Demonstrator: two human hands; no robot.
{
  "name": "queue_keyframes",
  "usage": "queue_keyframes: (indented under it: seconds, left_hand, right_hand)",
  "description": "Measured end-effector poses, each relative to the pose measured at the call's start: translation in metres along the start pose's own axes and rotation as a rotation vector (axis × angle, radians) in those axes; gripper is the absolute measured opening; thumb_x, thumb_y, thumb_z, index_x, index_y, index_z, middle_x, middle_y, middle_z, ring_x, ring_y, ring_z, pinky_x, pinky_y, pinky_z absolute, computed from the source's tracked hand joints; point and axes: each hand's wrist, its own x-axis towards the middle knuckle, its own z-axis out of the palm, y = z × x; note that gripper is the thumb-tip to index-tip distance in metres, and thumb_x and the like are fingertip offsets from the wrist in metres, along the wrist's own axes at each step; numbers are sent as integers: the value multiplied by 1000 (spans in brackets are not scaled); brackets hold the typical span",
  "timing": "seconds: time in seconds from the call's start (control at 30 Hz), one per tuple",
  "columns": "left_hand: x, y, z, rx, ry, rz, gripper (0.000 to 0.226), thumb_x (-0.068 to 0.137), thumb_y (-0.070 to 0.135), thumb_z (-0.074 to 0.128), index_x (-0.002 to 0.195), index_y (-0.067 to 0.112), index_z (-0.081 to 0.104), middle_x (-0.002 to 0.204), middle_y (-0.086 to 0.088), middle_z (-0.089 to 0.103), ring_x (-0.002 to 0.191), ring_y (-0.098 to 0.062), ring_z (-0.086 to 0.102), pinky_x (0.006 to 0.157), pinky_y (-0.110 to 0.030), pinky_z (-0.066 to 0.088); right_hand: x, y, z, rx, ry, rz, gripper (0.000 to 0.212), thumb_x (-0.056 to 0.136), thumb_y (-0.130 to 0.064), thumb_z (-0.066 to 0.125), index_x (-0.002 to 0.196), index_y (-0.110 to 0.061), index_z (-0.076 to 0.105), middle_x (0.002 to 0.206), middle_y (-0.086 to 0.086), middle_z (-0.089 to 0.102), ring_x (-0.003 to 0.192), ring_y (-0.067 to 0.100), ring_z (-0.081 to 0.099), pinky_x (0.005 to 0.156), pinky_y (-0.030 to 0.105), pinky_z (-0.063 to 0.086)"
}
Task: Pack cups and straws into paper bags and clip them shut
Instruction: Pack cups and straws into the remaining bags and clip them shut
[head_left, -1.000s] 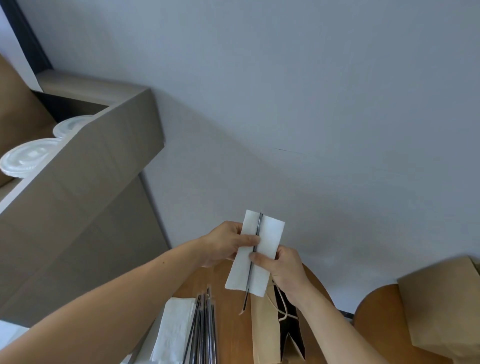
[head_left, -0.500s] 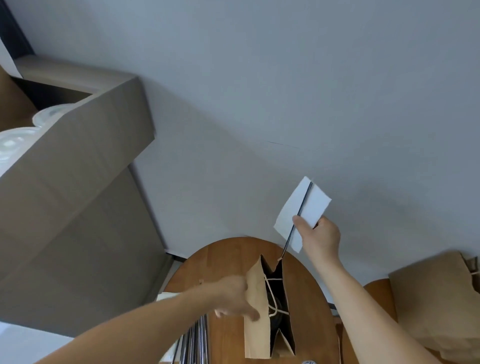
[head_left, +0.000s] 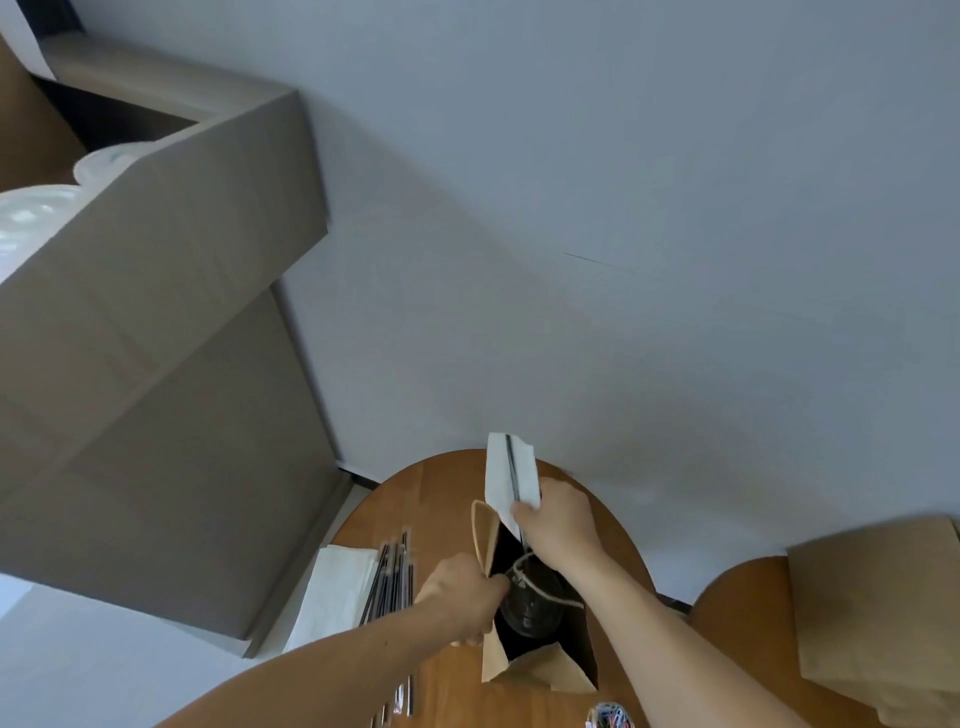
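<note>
The right hand (head_left: 558, 525), in the lower middle of the frame, pinches a thin dark straw (head_left: 511, 467) and a white napkin (head_left: 496, 475) together. The thumb presses the straw flat on the napkin, and the fingers are curled behind. The straw and napkin stick up above the hand. The bottom end of the straw points down into the open top of the brown paper bag (head_left: 540, 673).

The left hand (head_left: 460, 592), just lower and to the left, grips the left edge of the bag with curled fingers and holds the top open. The bag stands on the round wooden table (head_left: 415, 504). A cup (head_left: 530, 608) with a dark lid sits inside it.

Half a second ago the right hand was higher up, and the tip of the straw only reached the top of the bag. Now the hand is lower and the straw goes in. The left hand only touched the side of the bag then, and now it grasps the edge.

Left of the bag lie more straws (head_left: 392, 579) and a stack of napkins (head_left: 332, 587). A big cardboard box (head_left: 156, 312) fills the left of the frame.
</note>
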Motion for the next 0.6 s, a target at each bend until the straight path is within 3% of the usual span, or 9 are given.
queue_keyframes:
  seconds: [0.07,0.17,0.27,0.4,0.5,0.6]
  left_hand:
    - [2,-4,-5,-75,-16,-15,35,94,32,49,86,2,65,66,-11,72,47,-19,63,46,-24,50]
    - [5,-6,-9,-170,-53,-36,30,92,25,48,86,0,63,57,-10,67,45,-21,60,46,-23,47]
    - [7,-5,-5,-218,-84,-44,28,93,24,46,83,1,60,53,-10,64,45,-23,59,47,-24,47]
    - [5,-2,1,-271,-113,-70,31,94,21,41,84,-3,57,53,-14,64,42,-25,56,47,-25,44]
    - [4,-1,-10,-309,-112,-89,28,94,19,40,81,-1,54,45,-10,55,39,-22,50,45,-23,39]
    - [3,-2,-20,-326,-112,-110,25,96,18,41,82,2,53,45,-8,50,39,-19,47,45,-22,38]
  right_hand:
    - [-7,4,0,-76,-103,47,8,93,-25,60,96,-18,61,87,-6,61,68,7,55,45,10,31]
    - [-17,15,-6,-187,-246,116,13,92,-22,63,104,-16,63,97,0,65,77,14,60,51,16,37]
    - [-26,20,-4,-284,-349,157,11,91,-16,63,102,-12,64,92,2,65,77,15,63,53,19,41]
    - [-24,20,20,-303,-343,256,5,93,-11,60,94,-14,58,81,-1,57,66,12,54,50,19,38]
    - [-22,29,37,-260,-318,297,20,95,-12,57,79,-19,47,77,-3,52,64,10,50,49,19,34]
    - [-22,40,53,-237,-394,323,22,95,-11,55,81,-23,45,81,-5,52,68,8,51,50,17,34]
